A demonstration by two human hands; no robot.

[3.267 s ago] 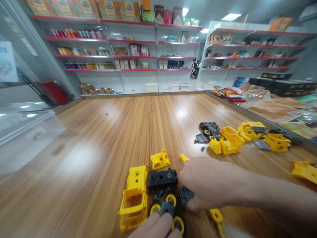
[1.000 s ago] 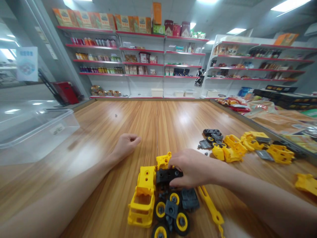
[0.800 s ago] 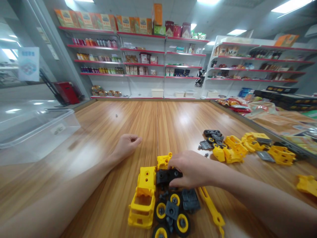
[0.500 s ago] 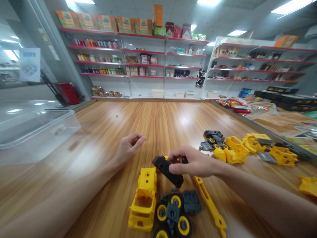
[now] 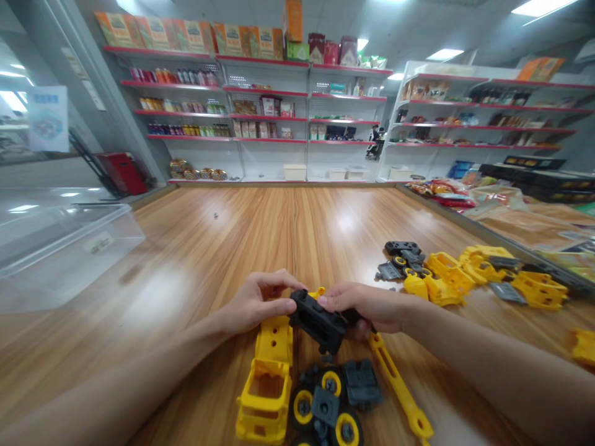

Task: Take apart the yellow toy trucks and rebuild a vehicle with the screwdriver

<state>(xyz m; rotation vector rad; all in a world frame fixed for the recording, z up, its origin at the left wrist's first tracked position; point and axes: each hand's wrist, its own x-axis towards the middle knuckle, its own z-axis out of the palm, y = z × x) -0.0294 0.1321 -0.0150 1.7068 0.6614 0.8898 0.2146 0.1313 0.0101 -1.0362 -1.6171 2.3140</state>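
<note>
You stood in a shop, or a room stocked like one: beyond the far edge of the table [image 5: 242,232] ran white, red-edged retail shelving [image 5: 263,158] with rows of small bottles [image 5: 188,130] and orange cartons [image 5: 194,36]. Colourful packets [image 5: 450,193] lay heaped outside the table's far right corner, and ceiling light panels [image 5: 445,54] shone overhead.

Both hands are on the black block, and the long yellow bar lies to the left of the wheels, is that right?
Not quite: the head view shows the long yellow bar to the right of the wheels. The left hand and right hand are both on the black block.
</note>
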